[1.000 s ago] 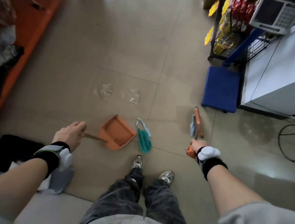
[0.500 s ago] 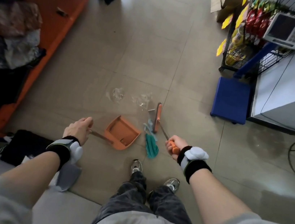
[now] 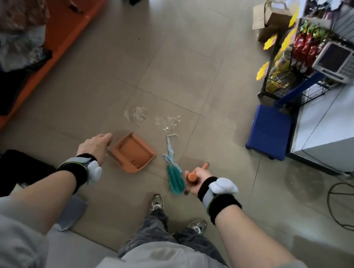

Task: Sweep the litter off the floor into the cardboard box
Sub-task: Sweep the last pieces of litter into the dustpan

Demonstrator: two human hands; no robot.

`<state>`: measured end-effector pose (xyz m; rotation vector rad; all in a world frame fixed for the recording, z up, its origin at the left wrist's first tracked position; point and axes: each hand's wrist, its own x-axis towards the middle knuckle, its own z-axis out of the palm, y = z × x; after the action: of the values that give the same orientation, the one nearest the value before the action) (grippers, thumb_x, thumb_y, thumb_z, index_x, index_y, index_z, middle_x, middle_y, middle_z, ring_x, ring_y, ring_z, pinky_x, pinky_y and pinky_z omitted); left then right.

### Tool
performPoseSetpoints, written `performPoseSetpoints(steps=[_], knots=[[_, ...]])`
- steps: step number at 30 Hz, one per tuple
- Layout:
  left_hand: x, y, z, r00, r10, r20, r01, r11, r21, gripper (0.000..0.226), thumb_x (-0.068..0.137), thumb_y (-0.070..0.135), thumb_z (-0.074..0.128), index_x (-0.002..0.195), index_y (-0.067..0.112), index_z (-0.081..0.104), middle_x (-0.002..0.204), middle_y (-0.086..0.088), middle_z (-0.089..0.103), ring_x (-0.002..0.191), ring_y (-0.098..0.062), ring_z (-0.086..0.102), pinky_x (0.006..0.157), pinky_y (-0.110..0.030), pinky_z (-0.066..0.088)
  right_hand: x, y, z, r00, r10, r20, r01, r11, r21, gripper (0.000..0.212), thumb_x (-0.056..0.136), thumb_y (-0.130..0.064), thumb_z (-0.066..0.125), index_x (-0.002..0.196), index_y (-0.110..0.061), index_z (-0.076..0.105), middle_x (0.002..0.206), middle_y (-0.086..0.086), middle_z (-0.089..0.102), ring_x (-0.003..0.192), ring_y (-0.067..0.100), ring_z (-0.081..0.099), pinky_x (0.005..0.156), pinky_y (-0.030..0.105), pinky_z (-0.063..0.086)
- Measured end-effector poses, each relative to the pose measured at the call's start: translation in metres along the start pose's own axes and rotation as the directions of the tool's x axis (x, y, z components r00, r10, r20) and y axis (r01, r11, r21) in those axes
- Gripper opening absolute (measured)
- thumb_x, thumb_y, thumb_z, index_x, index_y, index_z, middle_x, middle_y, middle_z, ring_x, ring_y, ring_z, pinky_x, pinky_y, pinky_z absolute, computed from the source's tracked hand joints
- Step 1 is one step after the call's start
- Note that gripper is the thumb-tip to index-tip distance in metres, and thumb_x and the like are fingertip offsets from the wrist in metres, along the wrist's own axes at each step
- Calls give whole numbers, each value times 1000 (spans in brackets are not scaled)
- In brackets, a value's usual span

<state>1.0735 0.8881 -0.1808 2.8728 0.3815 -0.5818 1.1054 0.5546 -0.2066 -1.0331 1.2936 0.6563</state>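
two hands work low over the tiled floor (image 3: 181,61). the left hand (image 3: 94,148) grips the handle of the orange dustpan (image 3: 134,153), its open lip facing right. the right hand (image 3: 195,179) is curled round the orange brush handle (image 3: 192,177); the brush head is hidden. teal and pale blue litter (image 3: 174,179) lies just beside the pan's lip. the cardboard box (image 3: 271,17) sits well apart, past open floor, beside the wire rack (image 3: 295,59).

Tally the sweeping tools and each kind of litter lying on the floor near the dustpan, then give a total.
Sweeping tools: 2, the orange dustpan and the orange-handled brush
Clear plastic wrappers: 2
Light blue face mask: 1
Teal pleated litter piece: 1
Total: 6
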Motion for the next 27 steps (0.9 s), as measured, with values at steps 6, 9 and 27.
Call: performPoseSetpoints(steps=[6, 9, 27], knots=[[-5, -3, 12, 998, -64, 27, 65, 995, -70, 21, 83, 13, 55, 96, 24, 44, 105, -2, 56, 88, -37, 58, 69, -40, 43, 1, 26, 64, 996, 47, 74, -53, 996, 75, 64, 92, 5, 28, 138, -38, 40, 95, 9, 50, 57, 19, 52, 34, 19, 46], [-6, -9, 15, 995, -100, 26, 102, 989, -107, 19, 84, 13, 53, 97, 23, 44, 106, -2, 55, 89, -37, 58, 71, -39, 43, -13, 19, 93, 989, 38, 140, -48, 996, 70, 49, 93, 6, 26, 124, -28, 44, 84, 12, 46, 59, 18, 48, 32, 18, 45], [8, -36, 1, 967, -255, 0, 251, 949, -192, 25, 83, 19, 59, 86, 29, 36, 100, 3, 56, 83, -32, 57, 68, -39, 45, -21, -102, 119, 937, -106, 334, 314, 677, -666, 16, 92, -2, 42, 77, -2, 44, 64, 13, 45, 35, 19, 47, 34, 18, 40]])
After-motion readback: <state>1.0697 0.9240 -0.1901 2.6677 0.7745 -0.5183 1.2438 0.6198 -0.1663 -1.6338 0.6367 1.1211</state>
